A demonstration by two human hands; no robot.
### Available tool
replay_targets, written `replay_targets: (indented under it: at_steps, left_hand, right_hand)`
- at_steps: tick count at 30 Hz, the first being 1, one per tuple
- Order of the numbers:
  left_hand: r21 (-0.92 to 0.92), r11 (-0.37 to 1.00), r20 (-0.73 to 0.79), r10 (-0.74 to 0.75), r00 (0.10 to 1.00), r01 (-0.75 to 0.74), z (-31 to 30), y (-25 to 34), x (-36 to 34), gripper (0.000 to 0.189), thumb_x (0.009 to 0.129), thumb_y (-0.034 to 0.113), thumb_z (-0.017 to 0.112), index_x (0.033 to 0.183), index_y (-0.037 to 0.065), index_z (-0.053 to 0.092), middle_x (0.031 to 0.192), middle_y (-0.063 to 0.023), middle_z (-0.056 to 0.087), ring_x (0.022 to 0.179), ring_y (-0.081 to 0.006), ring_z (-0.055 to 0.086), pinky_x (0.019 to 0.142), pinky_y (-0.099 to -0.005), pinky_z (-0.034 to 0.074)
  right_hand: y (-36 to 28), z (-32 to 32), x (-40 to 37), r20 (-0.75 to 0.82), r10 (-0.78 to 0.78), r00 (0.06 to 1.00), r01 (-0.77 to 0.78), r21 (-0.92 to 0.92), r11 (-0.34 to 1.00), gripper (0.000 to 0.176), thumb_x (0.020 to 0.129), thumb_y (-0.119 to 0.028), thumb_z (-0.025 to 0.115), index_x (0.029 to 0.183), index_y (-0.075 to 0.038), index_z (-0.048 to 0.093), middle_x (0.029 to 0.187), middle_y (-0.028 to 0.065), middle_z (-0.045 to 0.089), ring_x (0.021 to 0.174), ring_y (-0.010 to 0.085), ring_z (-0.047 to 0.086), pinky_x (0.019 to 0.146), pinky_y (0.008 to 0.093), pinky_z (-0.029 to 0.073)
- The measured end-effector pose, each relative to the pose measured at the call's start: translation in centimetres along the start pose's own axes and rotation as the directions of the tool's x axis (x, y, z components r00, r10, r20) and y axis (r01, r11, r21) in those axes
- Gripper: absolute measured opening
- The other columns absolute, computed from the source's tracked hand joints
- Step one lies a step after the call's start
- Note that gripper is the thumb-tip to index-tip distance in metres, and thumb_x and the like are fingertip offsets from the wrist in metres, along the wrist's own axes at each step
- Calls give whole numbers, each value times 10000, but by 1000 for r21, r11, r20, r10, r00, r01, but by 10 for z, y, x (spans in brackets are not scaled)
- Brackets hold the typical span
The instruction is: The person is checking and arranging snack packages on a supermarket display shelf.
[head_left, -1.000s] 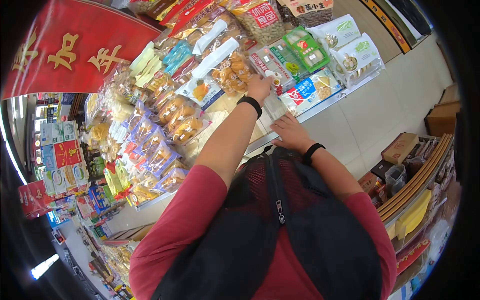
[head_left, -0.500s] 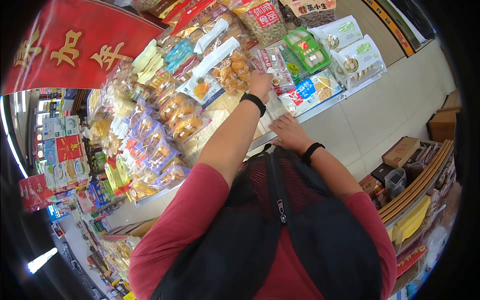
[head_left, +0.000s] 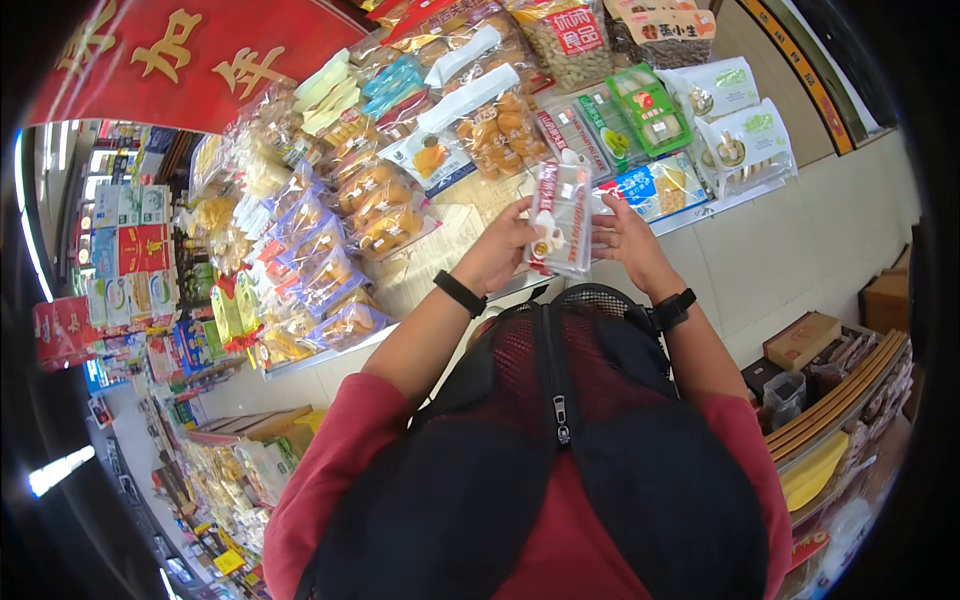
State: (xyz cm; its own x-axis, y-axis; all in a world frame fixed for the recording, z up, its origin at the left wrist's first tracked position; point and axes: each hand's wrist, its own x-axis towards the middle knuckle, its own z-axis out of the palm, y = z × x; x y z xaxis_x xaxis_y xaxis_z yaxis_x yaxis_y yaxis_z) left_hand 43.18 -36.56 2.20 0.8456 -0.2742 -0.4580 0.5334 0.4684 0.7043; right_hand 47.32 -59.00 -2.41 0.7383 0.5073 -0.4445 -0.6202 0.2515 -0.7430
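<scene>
A flat clear-plastic snack pack with a red label strip and white-and-red print is held up above the near edge of the display table. My left hand grips its left side, thumb in front. My right hand is at its right edge, fingertips against the pack and partly hidden by it. Just behind lie a similar grey pack with a red strip and a green box of pastries. A blue-and-white packet lies right of my right hand.
Bagged buns and bagged small round pastries cover the left and middle of the table. White packs stand at its right end. A red banner hangs at upper left. Shelves with boxes stand at right.
My left hand has come back from the table with the snack pack, now nearer my body. My right hand has left the table edge and risen to the pack's right side.
</scene>
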Motion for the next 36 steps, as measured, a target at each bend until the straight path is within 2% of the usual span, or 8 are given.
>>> replay_targets:
  at_steps: [3,5,6,9,16,20,30,36]
  left_hand:
    - [137,990,43,-46,998,39,4,-10,8,635,882,65,631,1429,68,309,1223,-132,550,1096,-197,576,956,-360,471]
    - [411,911,40,-59,997,37,14,-3,9,642,885,115,651,1430,83,312,1170,-112,557,1005,-175,575,875,-322,481]
    - [360,932,58,-65,996,40,16,0,11,615,909,213,638,1428,71,340,1109,-88,564,913,-162,565,795,-298,481]
    - [416,908,-43,-43,998,57,8,1,43,552,932,297,599,1389,54,406,1070,-82,568,882,-161,568,764,-299,488]
    - [637,757,-420,184,889,144,-43,-46,157,330,883,134,528,1171,-27,553,1022,-123,601,836,-191,573,722,-321,470]
    - [581,813,-364,307,879,-43,-18,-32,161,187,841,101,563,944,-39,632,874,-137,626,819,-193,576,745,-337,446]
    - [646,763,-555,494,670,-27,-20,-45,192,142,755,43,632,847,-12,539,750,-84,576,683,-171,548,619,-327,435]
    - [509,853,-525,415,743,-117,-16,-27,179,129,765,9,607,854,40,519,791,-76,568,624,-140,532,532,-290,415]
  right_hand:
    - [-17,27,-2,87,23,996,-38,182,982,449,1010,-365,416,1342,-64,439,1177,84,599,1031,193,613,862,378,525]
    - [-5,20,4,-18,-127,992,128,216,968,361,974,-225,509,1292,-56,476,1144,77,615,1014,195,625,851,363,536]
    - [-1,4,8,8,-73,997,67,307,949,375,926,-101,562,1287,-49,473,1132,76,614,1000,185,628,848,358,541]
    - [-6,-12,1,-53,-101,993,114,391,913,360,931,-108,551,1279,-51,479,1100,76,627,961,194,645,836,356,549]
    - [-14,-43,-44,-191,-171,967,232,373,898,410,947,-159,499,1328,-20,439,1165,131,617,986,247,652,859,404,556]
    - [-9,-59,-72,-267,-202,942,291,358,887,415,951,-167,487,1331,-10,436,1164,132,619,984,245,654,869,397,552]
    - [-8,-72,-105,-384,-262,885,402,349,846,418,954,-194,501,1320,-2,449,1153,126,627,973,231,656,873,386,547]
    - [-7,-69,-96,-367,-260,893,396,367,842,414,960,-198,499,1323,-4,450,1146,123,630,963,230,658,863,385,549]
